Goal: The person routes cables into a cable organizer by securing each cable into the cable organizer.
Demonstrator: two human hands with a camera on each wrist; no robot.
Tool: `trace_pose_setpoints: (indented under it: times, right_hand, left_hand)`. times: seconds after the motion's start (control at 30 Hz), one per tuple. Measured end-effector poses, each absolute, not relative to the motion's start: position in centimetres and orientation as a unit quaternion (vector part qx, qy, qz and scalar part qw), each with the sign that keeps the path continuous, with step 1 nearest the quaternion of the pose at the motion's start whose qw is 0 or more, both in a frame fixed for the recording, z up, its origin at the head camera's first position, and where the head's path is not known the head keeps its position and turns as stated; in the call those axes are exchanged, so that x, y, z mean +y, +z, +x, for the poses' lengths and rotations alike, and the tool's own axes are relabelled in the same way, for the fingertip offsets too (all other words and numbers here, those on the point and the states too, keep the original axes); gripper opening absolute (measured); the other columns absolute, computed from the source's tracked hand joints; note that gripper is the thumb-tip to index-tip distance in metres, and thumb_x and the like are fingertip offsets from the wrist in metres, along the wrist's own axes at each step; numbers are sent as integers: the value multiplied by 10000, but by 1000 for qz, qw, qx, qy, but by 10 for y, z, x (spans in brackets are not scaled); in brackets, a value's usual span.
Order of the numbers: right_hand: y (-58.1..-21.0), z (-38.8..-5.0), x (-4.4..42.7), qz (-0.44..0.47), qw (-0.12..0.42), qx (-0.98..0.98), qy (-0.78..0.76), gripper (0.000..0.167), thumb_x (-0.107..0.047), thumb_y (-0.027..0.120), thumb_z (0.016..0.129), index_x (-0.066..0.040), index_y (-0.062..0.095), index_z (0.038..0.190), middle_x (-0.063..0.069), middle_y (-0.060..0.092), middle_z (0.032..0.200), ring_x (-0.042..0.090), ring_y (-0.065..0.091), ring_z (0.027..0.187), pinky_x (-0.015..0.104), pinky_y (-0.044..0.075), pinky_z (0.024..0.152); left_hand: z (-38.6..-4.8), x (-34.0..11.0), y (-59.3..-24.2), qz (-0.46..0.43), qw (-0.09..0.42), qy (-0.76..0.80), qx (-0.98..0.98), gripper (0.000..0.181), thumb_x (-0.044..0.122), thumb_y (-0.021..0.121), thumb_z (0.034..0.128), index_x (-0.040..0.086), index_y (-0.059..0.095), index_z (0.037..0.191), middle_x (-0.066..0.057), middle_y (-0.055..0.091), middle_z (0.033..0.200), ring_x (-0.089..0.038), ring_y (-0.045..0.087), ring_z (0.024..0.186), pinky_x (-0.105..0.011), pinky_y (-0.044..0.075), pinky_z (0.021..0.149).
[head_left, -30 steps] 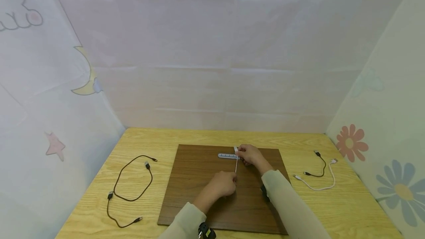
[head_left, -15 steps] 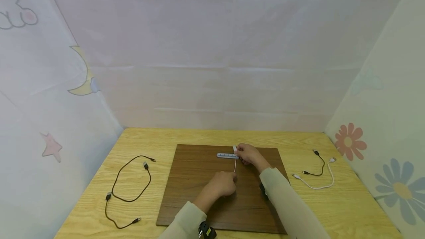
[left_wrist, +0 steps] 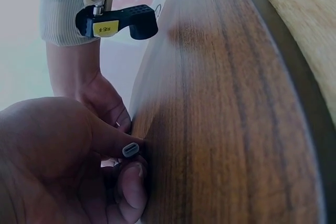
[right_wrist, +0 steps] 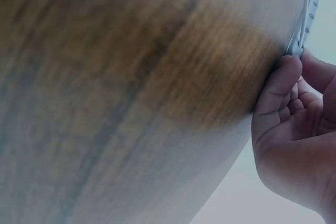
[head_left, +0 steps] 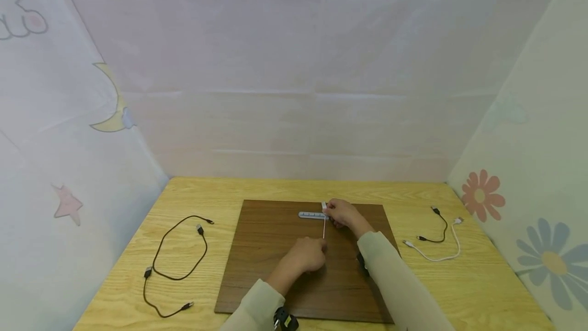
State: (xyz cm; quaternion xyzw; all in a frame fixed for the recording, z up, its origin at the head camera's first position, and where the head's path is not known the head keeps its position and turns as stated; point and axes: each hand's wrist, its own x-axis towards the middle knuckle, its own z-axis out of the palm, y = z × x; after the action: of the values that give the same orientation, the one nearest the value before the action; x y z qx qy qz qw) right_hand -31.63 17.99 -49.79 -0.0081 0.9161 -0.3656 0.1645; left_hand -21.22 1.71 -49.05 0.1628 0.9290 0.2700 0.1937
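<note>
A white charging cable [head_left: 324, 229] runs between my hands on the dark wooden board [head_left: 266, 254]. My left hand [head_left: 307, 255] pinches one end of it, and a small USB-C plug [left_wrist: 130, 150] sticks out between thumb and fingers in the left wrist view. Farther up the board, my right hand [head_left: 343, 212] pinches the right end of a grey-blue cable holder strip [head_left: 312, 215]. The cable lies across that end, and its white plug [head_left: 324, 205] sits just beyond. In the right wrist view the slotted strip [right_wrist: 313, 11] shows past the fingertips; the exact contact is partly hidden.
Two black USB cables [head_left: 153, 262] lie on the yellow wood-grain table [head_left: 197, 193] to the left. A short black cable [head_left: 444, 226] and another white cable [head_left: 434, 259] lie to the right. Patterned sheets [head_left: 285, 132] wall in the back and sides.
Both hands keep the same hold and place on the board. The whole head view has shifted slightly, with things appearing a little farther left.
</note>
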Motion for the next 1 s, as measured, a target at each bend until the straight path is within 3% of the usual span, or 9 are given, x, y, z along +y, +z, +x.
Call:
trace_pose_setpoints:
  times: [0.33, 0.6, 0.8, 1.0]
  right_hand:
    - [-496, -316, 179, -2, 171, 920, -353, 212, -273, 571, 1048, -77, 601, 975, 62, 559, 802, 163, 534, 662, 286, 534, 631]
    - [-499, -316, 180, -10, 161, 931, -328, 222, -290, 556, 1054, -83, 618, 1005, 67, 572, 804, 169, 553, 665, 292, 543, 637]
    - [-498, -316, 180, -5, 166, 932, -323, 224, -298, 539, 1060, -92, 608, 1006, 63, 566, 801, 172, 556, 678, 294, 544, 646]
    - [-497, -315, 179, -5, 166, 936, -310, 239, -305, 520, 1068, -92, 614, 1013, 62, 567, 781, 166, 542, 653, 297, 530, 640]
  left_hand:
    - [-213, 14, -493, 169, 197, 270, 927, 365, 85, 547, 886, 123, 697, 1216, -56, 594, 728, -177, 522, 491, -277, 416, 437]
    - [-215, 16, -491, 203, 166, 205, 943, 359, 127, 555, 926, 152, 716, 1245, -47, 736, 1135, -219, 559, 807, -339, 465, 713]
    - [-216, 16, -493, 203, 169, 192, 945, 321, 166, 566, 942, 182, 732, 1215, -30, 734, 1154, -239, 590, 882, -364, 485, 758]
    - [-217, 16, -495, 211, 166, 174, 947, 299, 219, 575, 974, 195, 727, 1231, -18, 726, 1198, -310, 636, 1125, -444, 514, 903]
